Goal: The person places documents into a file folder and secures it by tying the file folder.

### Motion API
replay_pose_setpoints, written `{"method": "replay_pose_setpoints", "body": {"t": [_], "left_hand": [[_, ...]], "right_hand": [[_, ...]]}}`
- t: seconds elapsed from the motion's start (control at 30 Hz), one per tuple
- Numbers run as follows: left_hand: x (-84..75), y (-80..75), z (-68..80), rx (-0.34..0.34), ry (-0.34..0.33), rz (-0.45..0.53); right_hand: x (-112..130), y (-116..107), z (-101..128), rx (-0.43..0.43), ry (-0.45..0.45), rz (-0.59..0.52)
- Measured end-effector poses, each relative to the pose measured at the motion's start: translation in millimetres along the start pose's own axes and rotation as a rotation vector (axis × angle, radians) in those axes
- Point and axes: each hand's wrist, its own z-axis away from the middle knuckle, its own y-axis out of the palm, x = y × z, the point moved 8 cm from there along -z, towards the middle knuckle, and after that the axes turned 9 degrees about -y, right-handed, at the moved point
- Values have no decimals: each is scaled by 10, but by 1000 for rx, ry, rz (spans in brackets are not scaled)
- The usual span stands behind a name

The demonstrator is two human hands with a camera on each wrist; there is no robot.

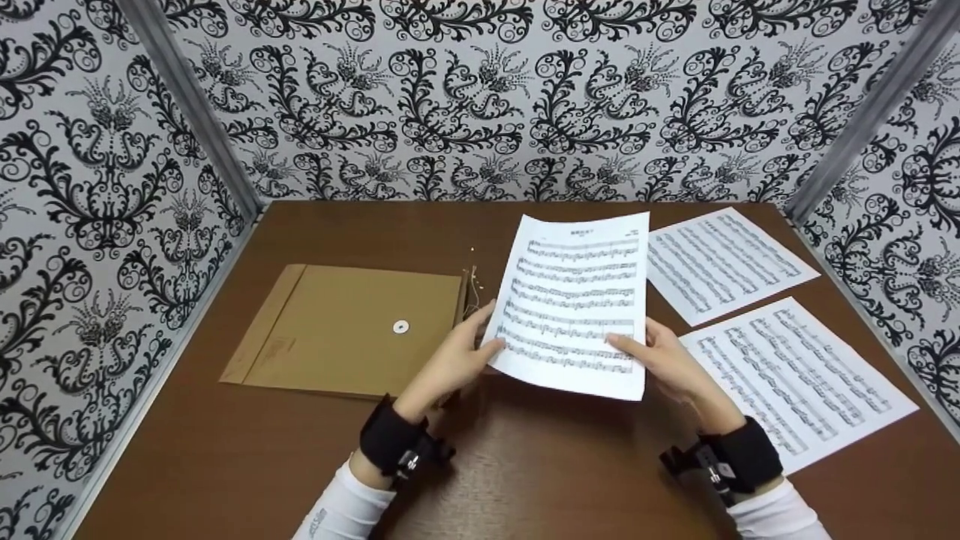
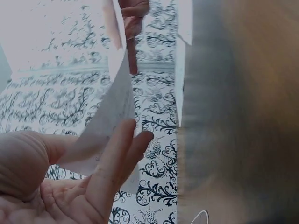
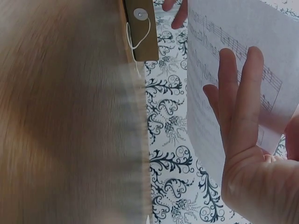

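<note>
Both hands hold up a sheet of printed music above the table, its title at the far edge. The left hand pinches the sheet's lower left edge, thumb on the front and fingers behind. At the lower right edge the right hand does the same. In the right wrist view, fingers lie spread against the back of the sheet, where notes also show. The left wrist view has the sheet nearly edge-on between thumb and fingers.
Left on the brown table lies a kraft paper envelope with a white button and a loose string. Two more music sheets lie at the right, one farther back, one nearer. Patterned walls enclose the table.
</note>
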Motion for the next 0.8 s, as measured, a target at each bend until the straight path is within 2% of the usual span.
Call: {"method": "replay_pose_setpoints", "body": {"t": [0.27,0.5,0.8], "left_hand": [[27,-177,-56,68,-24,161],[94,-262,-54,172,-97,298],[136,-359,-54,202,-132,297]], "right_hand": [[-4,66,-53,18,10,-12],[-40,122,-71,90,55,-169],[-27,78,-116,56,64,-196]]}}
